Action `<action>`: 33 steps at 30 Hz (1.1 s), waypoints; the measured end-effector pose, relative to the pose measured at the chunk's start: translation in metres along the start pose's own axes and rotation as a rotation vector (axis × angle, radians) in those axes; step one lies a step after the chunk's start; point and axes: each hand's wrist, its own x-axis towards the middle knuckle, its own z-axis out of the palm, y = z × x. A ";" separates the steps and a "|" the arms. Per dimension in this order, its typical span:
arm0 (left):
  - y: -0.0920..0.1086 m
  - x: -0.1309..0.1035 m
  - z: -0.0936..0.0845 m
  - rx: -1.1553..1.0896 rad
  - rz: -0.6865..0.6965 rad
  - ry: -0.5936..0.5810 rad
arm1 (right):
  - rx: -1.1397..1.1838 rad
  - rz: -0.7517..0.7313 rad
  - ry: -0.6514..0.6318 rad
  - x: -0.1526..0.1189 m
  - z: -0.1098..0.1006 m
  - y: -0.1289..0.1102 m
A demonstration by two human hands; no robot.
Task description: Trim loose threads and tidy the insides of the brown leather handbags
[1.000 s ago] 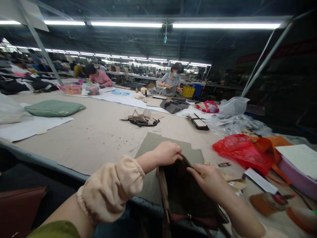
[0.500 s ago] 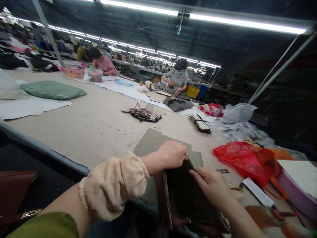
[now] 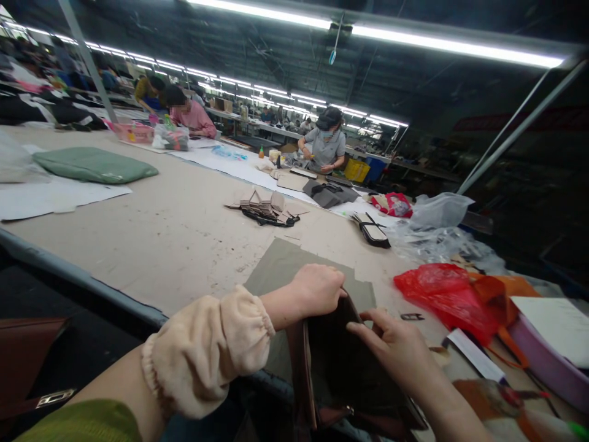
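Note:
A dark brown bag [image 3: 301, 368] stands open at the table's near edge, its dark lining showing inside. My left hand [image 3: 317, 288], below a cream sleeve cover, is closed over the far top corner of the bag. On the right side, my right hand [image 3: 391, 344] pinches the bag's upper edge between thumb and fingers. Under and behind the bag lies a grey-green sheet [image 3: 285, 264]. The bag's lower part is cut off by the frame.
Right of the bag are small thread snips [image 3: 411, 317], a red plastic bag [image 3: 442, 294] and a purple basin [image 3: 543, 362]. A pile of cut pieces [image 3: 267, 209] lies mid-table. A green pouch [image 3: 94, 166] is at left. Co-workers stand across the table.
My right hand has shifted slightly along the bag's edge, its fingers a little more apart from the thumb. My left hand keeps its grip on the corner.

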 end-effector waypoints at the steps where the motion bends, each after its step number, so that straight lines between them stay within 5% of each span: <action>1: 0.000 0.000 0.000 -0.002 -0.005 -0.003 | 0.005 0.002 -0.012 -0.001 -0.001 -0.001; 14: 0.000 -0.002 0.001 -0.049 -0.063 -0.004 | -0.307 -0.104 -0.014 0.029 -0.006 -0.023; 21: -0.010 -0.018 -0.004 -0.426 -0.086 0.056 | -0.297 -0.093 0.035 0.031 0.000 -0.015; 27: -0.028 -0.042 -0.008 -0.405 -0.181 -0.109 | -0.154 -0.113 0.036 0.032 0.000 -0.012; 33: -0.046 -0.037 -0.043 -0.429 0.122 -0.311 | -0.118 -0.112 0.057 0.016 -0.006 -0.026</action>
